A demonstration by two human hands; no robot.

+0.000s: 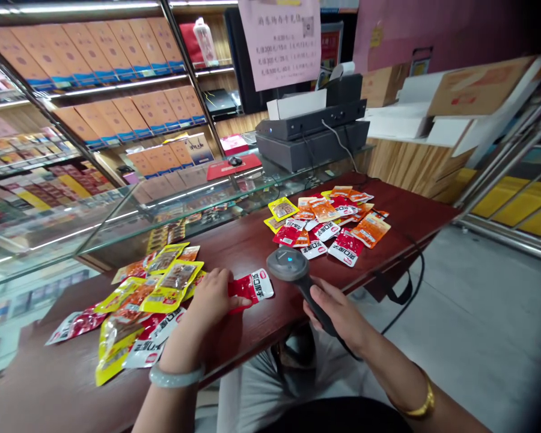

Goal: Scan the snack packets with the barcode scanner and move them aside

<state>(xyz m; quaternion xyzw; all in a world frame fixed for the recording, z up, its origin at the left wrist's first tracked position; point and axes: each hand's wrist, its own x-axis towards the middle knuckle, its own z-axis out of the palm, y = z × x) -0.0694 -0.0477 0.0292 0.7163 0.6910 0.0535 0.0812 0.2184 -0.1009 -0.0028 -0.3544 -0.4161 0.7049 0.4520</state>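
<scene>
My left hand [213, 296] is closed on a red and white snack packet [255, 286] that lies on the dark red table [252, 240]. My right hand [338, 313] grips the handle of a grey barcode scanner [291, 265], whose head hangs just right of that packet. A pile of yellow and red packets [148, 300] lies left of my left hand. A second pile of orange, red and yellow packets [329, 222] lies farther right on the table.
A glass display counter [130, 210] with boxed goods runs along the left. A black cash register [313, 132] stands behind the table. The scanner's cable [410, 288] hangs off the table's right edge. Grey floor [478, 331] lies to the right.
</scene>
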